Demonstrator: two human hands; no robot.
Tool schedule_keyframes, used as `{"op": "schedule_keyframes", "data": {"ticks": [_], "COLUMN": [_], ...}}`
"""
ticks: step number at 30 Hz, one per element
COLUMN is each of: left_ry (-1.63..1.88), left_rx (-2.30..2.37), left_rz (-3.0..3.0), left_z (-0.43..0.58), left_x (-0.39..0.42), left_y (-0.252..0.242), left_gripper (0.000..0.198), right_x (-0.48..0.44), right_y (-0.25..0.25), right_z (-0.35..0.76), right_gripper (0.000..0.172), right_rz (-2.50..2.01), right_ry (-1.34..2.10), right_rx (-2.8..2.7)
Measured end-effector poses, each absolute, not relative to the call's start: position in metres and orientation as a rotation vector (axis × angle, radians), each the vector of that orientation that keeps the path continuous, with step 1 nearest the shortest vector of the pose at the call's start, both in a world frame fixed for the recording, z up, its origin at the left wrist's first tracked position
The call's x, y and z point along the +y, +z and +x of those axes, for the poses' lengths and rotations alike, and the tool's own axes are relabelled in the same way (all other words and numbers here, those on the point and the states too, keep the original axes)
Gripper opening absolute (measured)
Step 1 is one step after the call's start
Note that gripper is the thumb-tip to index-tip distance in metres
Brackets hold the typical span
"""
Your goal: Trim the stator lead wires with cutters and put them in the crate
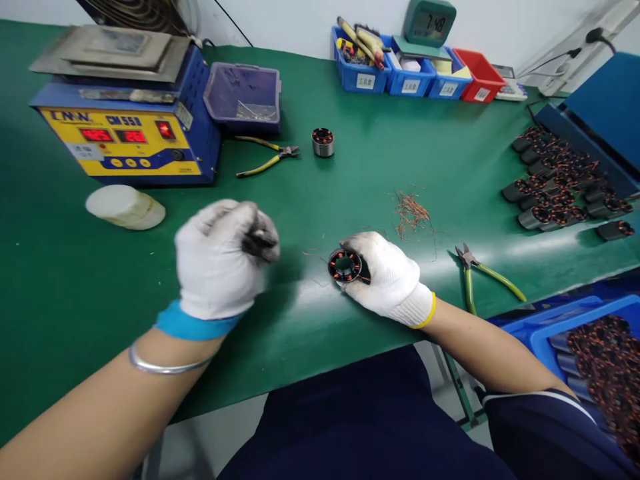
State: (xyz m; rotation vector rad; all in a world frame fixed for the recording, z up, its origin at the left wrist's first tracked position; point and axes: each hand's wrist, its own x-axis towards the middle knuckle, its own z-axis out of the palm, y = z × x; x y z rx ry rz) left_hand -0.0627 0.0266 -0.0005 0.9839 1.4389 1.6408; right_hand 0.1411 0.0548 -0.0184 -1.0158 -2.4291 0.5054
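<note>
My right hand [385, 273], in a white glove with a yellow cuff edge, grips a motor stator [331, 270], a ring with copper windings whose open end faces up towards me. Left of it, my left hand [225, 257] is raised over the table in a white glove with blackened fingertips. Its fingers are curled closed and slightly blurred; what they hold, if anything, is hidden. Fine wire bits lie near the held stator, and a heap of copper wire scraps [411, 215] lies beyond my right hand. Another stator [323, 143] stands upright farther back.
Cutting pliers [467, 261] lie at right, and another pair [277, 157] farther back left. A blue-yellow machine [125, 143], a white round block [125, 207] and a purple bin [243, 93] stand left. Several stators [535, 217] stand right; a blue crate [543, 340] holds more.
</note>
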Motion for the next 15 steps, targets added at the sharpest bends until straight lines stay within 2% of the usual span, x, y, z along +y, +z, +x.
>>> {"op": "schedule_keyframes", "data": {"ticks": [1,5,6,8,11,12,13,15], "left_ry": [1.589,0.837,0.747,0.859,1.355,1.386,1.297,0.907], "left_rx": [1.455,1.488,1.499,1.507,1.483,1.526,1.565,1.548], "left_rz": [1.079,1.460,1.465,1.377,1.149,1.126,1.145,1.229], "left_z": [-0.065,-0.061,-0.062,-0.069,-0.087,-0.090,-0.091,-0.082], "left_x": [0.028,0.026,0.025,0.025,0.030,0.031,0.031,0.029], "left_y": [-0.001,0.004,0.007,0.015,0.023,0.023,0.020,0.012], "left_gripper": [0.021,0.025,0.026,0.030,0.037,0.036,0.036,0.038], "right_x": [0.055,0.055,0.055,0.055,0.055,0.055,0.055,0.054], "right_y": [-0.019,-0.021,-0.021,-0.020,-0.017,-0.016,-0.015,-0.014], "right_z": [0.142,0.143,0.144,0.144,0.144,0.143,0.142,0.141], "right_gripper": [0.049,0.047,0.047,0.048,0.051,0.052,0.051,0.050], "right_rz": [-1.032,-0.969,-0.960,-1.001,-1.152,-1.196,-1.231,-1.280], "right_ry": [0.511,0.506,0.514,0.544,0.587,0.599,0.606,0.601], "right_rx": [-2.441,-2.475,-2.486,-2.503,-2.472,-2.451,-2.427,-2.386]}}
